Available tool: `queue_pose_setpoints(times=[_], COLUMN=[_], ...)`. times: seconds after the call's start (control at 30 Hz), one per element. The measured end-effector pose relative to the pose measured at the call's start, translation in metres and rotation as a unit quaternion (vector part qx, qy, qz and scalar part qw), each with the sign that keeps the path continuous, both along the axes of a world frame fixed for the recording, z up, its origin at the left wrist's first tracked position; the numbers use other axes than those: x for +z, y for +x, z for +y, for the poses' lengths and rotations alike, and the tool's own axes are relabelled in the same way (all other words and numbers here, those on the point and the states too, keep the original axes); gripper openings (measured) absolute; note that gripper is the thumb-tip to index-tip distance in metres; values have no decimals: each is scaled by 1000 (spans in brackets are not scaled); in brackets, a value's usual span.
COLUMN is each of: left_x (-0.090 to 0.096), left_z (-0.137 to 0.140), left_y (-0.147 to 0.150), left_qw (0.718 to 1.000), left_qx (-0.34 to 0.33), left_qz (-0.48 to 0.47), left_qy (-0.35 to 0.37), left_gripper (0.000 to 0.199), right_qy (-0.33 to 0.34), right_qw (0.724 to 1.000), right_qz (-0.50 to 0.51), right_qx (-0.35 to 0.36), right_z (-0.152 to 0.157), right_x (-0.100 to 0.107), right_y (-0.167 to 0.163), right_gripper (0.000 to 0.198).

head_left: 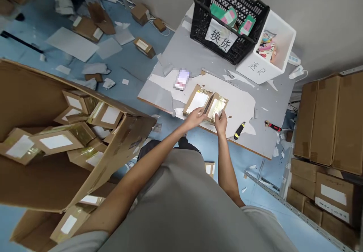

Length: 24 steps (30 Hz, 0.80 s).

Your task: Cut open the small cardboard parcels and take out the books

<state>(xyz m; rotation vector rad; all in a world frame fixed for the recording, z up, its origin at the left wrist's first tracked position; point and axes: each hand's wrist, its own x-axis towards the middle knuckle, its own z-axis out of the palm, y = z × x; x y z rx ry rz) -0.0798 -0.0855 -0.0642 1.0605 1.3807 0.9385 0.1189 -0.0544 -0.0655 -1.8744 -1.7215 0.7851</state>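
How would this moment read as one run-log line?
left hand: at right-side taped box | right hand: on same box | alongside: second taped box | table: black-yellow cutter, black crate

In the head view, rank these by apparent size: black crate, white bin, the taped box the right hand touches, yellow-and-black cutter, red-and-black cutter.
Largest to smallest:
1. Black crate
2. White bin
3. Taped box
Last, unranked: yellow-and-black cutter and red-and-black cutter, which look about alike.

The person is wearing a plain grey shirt (181, 203) with short, paler sleeves (263, 221) baring the forearms (229, 169); dark legwear (149, 149) is showing beyond the hem (184, 152).
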Motion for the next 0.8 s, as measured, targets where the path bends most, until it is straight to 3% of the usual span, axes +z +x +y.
queue_pose_setpoints(times=[0.07, 0.17, 0.33, 0.5, 0.6, 0.7, 0.8], left_x=[-7, -17, -31, -45, -62, -86, -115], left_z=[-27, -83, -202, -329, -392, -435, -453], left_y=[-39, -111, -241, -353, -408, -455, -489], left_qw=[998, 984, 918, 834, 766, 703, 662], left_qx=[56, 170, 390, 548, 638, 698, 718], left_qz=[-25, -40, -55, -53, -29, -33, -40], left_qy=[-16, -32, -48, -46, -72, -135, -212], left_gripper=[47, 40, 47, 56, 63, 74, 89], right_qy=[-16, -29, -84, -176, -227, -272, -295], right_qw=[1000, 995, 955, 885, 845, 820, 796], right_qz=[1, 32, 112, 167, 163, 136, 103], right_qx=[2, 88, 263, 399, 455, 484, 519], right_z=[-2, -16, -71, -148, -195, -233, -258], right_x=[6, 18, 18, -12, -36, -58, -79], right_y=[-20, -67, -192, -341, -419, -476, -520], right_gripper=[72, 69, 69, 64, 56, 50, 48])
